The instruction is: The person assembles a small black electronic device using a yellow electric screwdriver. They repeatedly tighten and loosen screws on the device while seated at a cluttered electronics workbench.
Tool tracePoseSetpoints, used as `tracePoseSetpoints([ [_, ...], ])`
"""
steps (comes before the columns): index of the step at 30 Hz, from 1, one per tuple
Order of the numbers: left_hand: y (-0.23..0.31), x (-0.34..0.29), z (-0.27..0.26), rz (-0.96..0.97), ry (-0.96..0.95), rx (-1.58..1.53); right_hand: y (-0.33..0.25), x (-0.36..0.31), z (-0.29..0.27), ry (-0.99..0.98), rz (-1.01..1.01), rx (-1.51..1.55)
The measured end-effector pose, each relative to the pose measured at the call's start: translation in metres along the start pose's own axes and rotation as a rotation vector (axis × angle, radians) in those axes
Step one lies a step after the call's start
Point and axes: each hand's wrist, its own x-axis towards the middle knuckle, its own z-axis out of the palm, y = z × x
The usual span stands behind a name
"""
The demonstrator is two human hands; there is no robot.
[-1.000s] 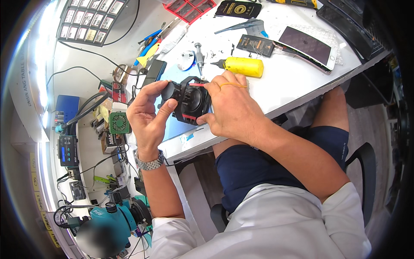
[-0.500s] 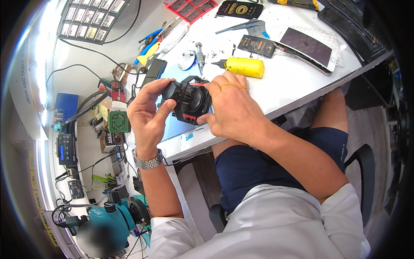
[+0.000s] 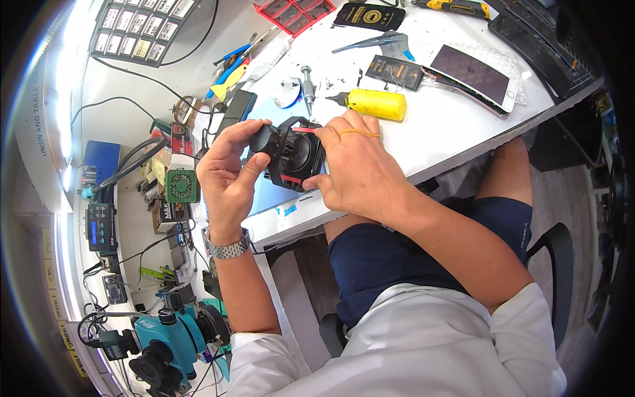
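Both of my hands hold a black clamp-like tool [image 3: 299, 164] with a round suction-cup-like disc, a curved strap-like bar and red strips along its edges. My left hand [image 3: 228, 175] pinches the tool's round black knob [image 3: 263, 140] between thumb and fingers. From the other side, my right hand [image 3: 360, 165] grips the tool's frame, thumb at the near corner and fingers at the far one. What lies under the tool is hidden. Below it shows a light blue mat [image 3: 264, 197]. A yellow squeeze bottle [image 3: 376, 104] lies just beyond my right hand.
Beyond lie a white phone [image 3: 473, 76] with its screen lifted, a black phone battery [image 3: 395, 71], a screwdriver [image 3: 307, 83] and a red parts tray [image 3: 296, 13]. At the left stand a teal microscope [image 3: 175, 337], boxes and cables. The white table's edge [image 3: 423, 173] runs near my lap.
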Motion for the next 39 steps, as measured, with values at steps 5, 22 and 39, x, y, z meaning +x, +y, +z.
tracePoseSetpoints([
  [5,0.000,0.000,0.000,0.000,0.000,0.004,0.001,0.000,0.002,0.004,-0.013,-0.015],
  [22,0.001,-0.001,0.007,0.000,0.074,0.148,0.001,-0.002,0.003,0.049,-0.023,0.010],
  [39,0.003,0.001,0.013,-0.020,0.073,-0.007,-0.001,-0.001,0.001,0.022,-0.023,-0.004],
])
